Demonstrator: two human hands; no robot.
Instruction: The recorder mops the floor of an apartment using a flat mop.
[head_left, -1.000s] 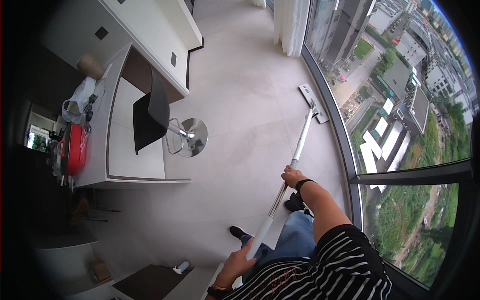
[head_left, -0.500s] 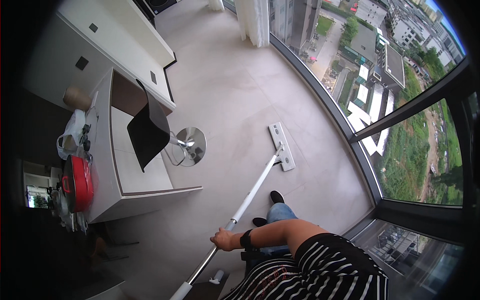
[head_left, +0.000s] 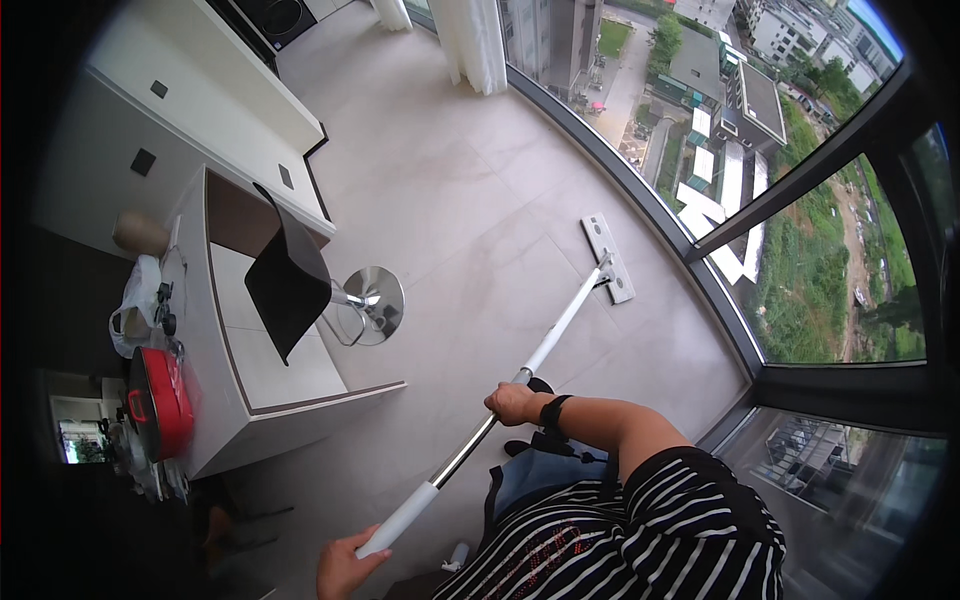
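A flat mop [head_left: 565,328] with a long white and chrome pole slants across the floor. Its white rectangular head [head_left: 617,277] lies on the pale tiles near the window side. My right hand [head_left: 512,403], with a black band on its wrist, is closed around the pole about midway. At the lower edge, my left hand [head_left: 345,565] grips the white handle end of the same pole; part of its fingers is hidden. Just beyond my right hand, a dark shoe [head_left: 540,386] is partly covered by the pole and hand.
A black bar stool [head_left: 292,285] on a round chrome base [head_left: 385,305] stands at the left beside a white counter [head_left: 225,425]. A red pan [head_left: 165,405] and a plastic bag [head_left: 135,305] sit on the counter. Large windows line the right; a white curtain [head_left: 470,45] hangs at the back.
The mop head has slid away and to the right, closer to the window. My right hand has moved right and farther out with the pole. My left hand has come into view on the handle end.
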